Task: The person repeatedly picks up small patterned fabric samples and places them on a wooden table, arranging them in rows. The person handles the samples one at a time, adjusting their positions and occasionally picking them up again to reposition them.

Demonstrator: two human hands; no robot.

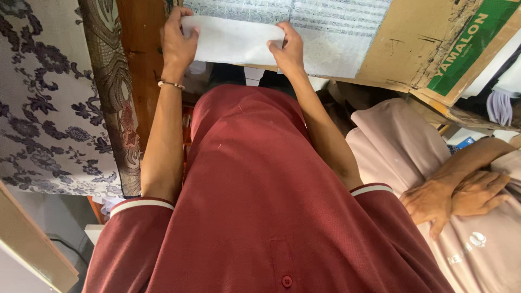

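Both hands grip one white sheet of paper (233,40), held stretched between them at the far end of the outstretched arms. On the picture's left side, the hand (178,40) wearing a beaded bracelet (171,83) pinches the sheet's edge, thumb on top; which of the person's hands this is cannot be told, since the view seems turned upside down. At the other end, the second hand (287,51) clamps the opposite edge, fingers curled over it. Nearest the camera is the person's dark red polo shirt (255,206) with white-striped sleeve cuffs. Beside it, at the picture's right, another person in a pale pink top (401,141) rests clasped hands (456,198) against it. Under the sheet lies a bench (336,32) covered with pale printed paper, and a worn cardboard box (418,49) with a green label is just beside it. Patterned lace fabric (49,97) hangs at the picture's left, next to a brown wooden post (142,59).
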